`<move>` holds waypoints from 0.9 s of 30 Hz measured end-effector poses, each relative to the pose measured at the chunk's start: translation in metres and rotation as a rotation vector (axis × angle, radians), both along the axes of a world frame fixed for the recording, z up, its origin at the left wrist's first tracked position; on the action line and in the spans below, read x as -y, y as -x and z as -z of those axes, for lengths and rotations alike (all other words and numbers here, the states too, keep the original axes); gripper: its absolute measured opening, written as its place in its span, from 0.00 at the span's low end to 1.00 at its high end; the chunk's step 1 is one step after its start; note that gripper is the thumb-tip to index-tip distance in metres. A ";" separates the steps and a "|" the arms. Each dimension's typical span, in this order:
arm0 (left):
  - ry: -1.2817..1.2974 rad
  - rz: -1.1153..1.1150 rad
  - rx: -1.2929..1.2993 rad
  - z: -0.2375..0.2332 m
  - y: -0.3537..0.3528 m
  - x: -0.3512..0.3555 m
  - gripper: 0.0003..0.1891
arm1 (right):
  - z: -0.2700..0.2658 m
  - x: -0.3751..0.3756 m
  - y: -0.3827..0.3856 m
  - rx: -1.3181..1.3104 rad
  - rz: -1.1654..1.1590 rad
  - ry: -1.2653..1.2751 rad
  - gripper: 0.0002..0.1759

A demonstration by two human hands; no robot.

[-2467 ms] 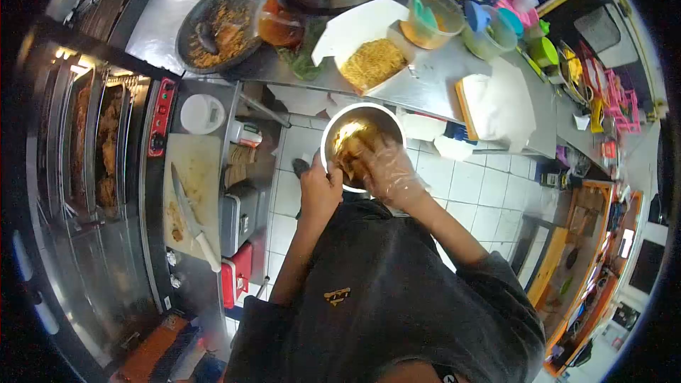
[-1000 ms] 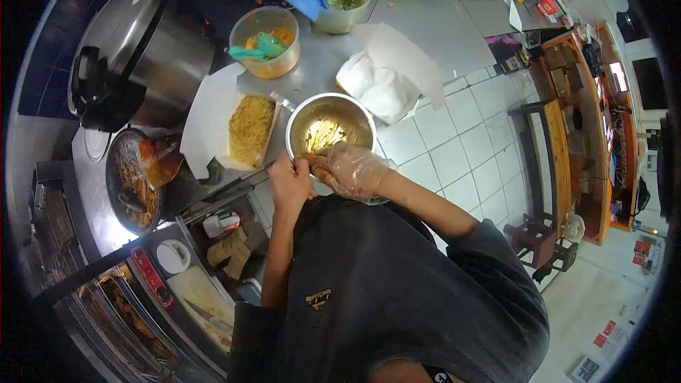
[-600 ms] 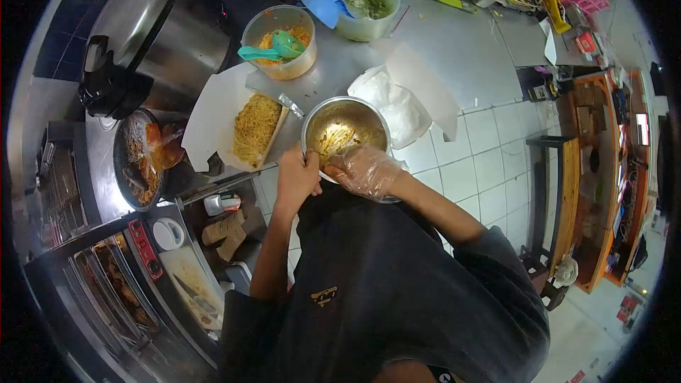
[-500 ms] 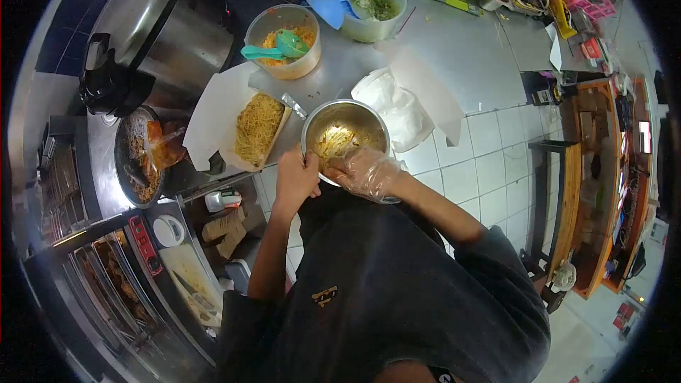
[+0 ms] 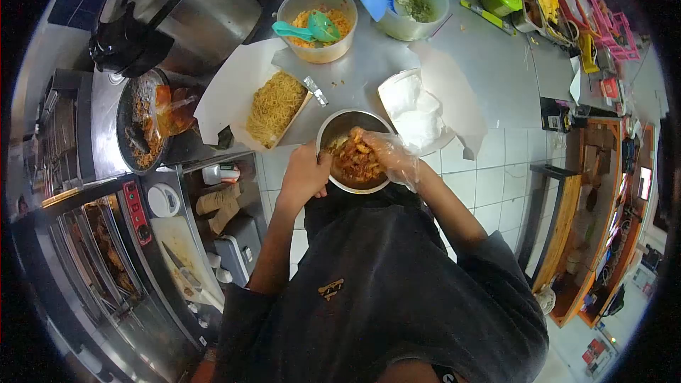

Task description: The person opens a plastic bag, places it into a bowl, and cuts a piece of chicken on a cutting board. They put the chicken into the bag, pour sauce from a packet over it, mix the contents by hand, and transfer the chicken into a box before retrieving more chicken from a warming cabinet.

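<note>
Left hand (image 5: pixel 306 176) clamped on rim of metal bowl (image 5: pixel 339 122); gloved right hand (image 5: pixel 383 152) inside, fingers curled on reddish-brown food (image 5: pixel 357 163).

I can't read any lettering from here; the gold mark (image 5: pixel 331 289) on the dark shirt (image 5: pixel 383 276) and the red control panel's (image 5: pixel 137 211) markings are too small.

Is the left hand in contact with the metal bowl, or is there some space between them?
Touching. The head view shows the left hand gripping the metal bowl at its left rim, with no gap visible.
</note>
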State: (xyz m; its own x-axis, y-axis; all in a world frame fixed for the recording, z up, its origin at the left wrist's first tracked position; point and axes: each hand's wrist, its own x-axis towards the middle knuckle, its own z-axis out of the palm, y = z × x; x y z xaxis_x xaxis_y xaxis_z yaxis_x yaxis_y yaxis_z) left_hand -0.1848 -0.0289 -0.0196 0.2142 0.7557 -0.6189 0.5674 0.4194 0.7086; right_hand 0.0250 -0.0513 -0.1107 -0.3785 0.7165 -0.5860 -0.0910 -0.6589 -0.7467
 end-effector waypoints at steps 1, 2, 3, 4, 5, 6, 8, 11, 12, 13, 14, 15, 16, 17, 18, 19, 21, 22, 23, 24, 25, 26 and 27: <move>-0.002 -0.006 0.003 0.001 0.002 0.001 0.12 | -0.028 -0.003 0.004 -0.117 0.177 0.149 0.29; 0.003 0.004 0.018 0.004 0.004 0.002 0.13 | -0.076 -0.012 0.010 -0.145 0.271 0.282 0.28; 0.010 0.017 0.033 0.006 0.005 0.003 0.13 | -0.075 -0.013 0.010 -0.140 0.271 0.281 0.28; 0.011 0.019 0.041 0.005 0.005 0.004 0.13 | -0.071 -0.013 0.008 -0.177 0.352 0.266 0.28; 0.007 0.002 0.038 0.004 0.004 0.005 0.13 | -0.066 -0.014 0.006 -0.213 0.433 0.249 0.28; 0.001 -0.018 0.034 0.004 0.004 0.006 0.13 | -0.059 -0.015 0.004 -0.242 0.515 0.189 0.29; -0.014 -0.021 0.051 0.006 0.005 0.010 0.12 | -0.068 -0.021 -0.016 -0.275 0.512 0.170 0.29; -0.009 -0.048 0.073 0.015 0.009 0.014 0.11 | -0.061 -0.035 -0.034 -0.353 0.647 0.153 0.31; 0.012 -0.068 0.081 0.018 0.010 0.016 0.11 | -0.059 -0.038 -0.040 -0.321 0.780 0.152 0.30; 0.012 -0.069 0.086 0.018 0.011 0.017 0.11 | -0.057 -0.042 -0.047 -0.287 0.912 0.149 0.29; 0.000 -0.069 0.095 0.017 0.011 0.018 0.11 | -0.043 -0.045 -0.056 -0.321 0.967 0.148 0.27; -0.013 -0.070 0.103 0.017 0.012 0.018 0.10 | -0.030 -0.048 -0.067 -0.319 0.964 0.147 0.27; -0.013 -0.072 0.104 0.017 0.013 0.019 0.10 | -0.019 -0.050 -0.078 -0.324 0.919 0.130 0.27; -0.007 -0.081 0.098 0.017 0.013 0.020 0.11 | -0.017 -0.051 -0.081 -0.328 0.875 0.113 0.26; -0.002 -0.089 0.093 0.017 0.013 0.020 0.11 | -0.022 -0.047 -0.079 -0.374 0.882 0.072 0.25; -0.003 -0.091 0.095 0.017 0.014 0.020 0.11 | -0.013 -0.049 -0.083 -0.373 0.880 0.070 0.25; -0.018 -0.108 0.104 0.017 0.015 0.021 0.11 | 0.007 -0.056 -0.091 -0.450 0.910 0.125 0.23; -0.017 -0.109 0.105 0.017 0.015 0.021 0.11 | 0.010 -0.059 -0.092 -0.449 0.909 0.125 0.23; -0.018 -0.105 0.087 0.018 0.016 0.020 0.11 | 0.007 -0.063 -0.087 -0.381 0.976 0.157 0.23; -0.020 -0.100 0.069 0.019 0.016 0.020 0.11 | 0.004 -0.065 -0.084 -0.312 1.043 0.189 0.22; -0.019 -0.099 0.070 0.019 0.016 0.021 0.11 | 0.008 -0.066 -0.085 -0.312 1.043 0.189 0.22; -0.024 -0.109 0.099 0.019 0.015 0.021 0.11 | 0.017 -0.066 -0.088 -0.349 1.009 0.163 0.21; -0.029 -0.118 0.127 0.020 0.015 0.021 0.11 | 0.029 -0.066 -0.091 -0.387 0.975 0.137 0.20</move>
State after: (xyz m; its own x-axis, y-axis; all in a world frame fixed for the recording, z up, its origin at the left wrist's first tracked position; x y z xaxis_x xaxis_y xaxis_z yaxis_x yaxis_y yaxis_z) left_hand -0.2002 -0.0500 -0.0396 0.1978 0.7975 -0.5700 0.4201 0.4564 0.7843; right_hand 0.1163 0.0149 -0.1399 0.1466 0.7479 -0.6475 -0.8418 -0.2494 -0.4787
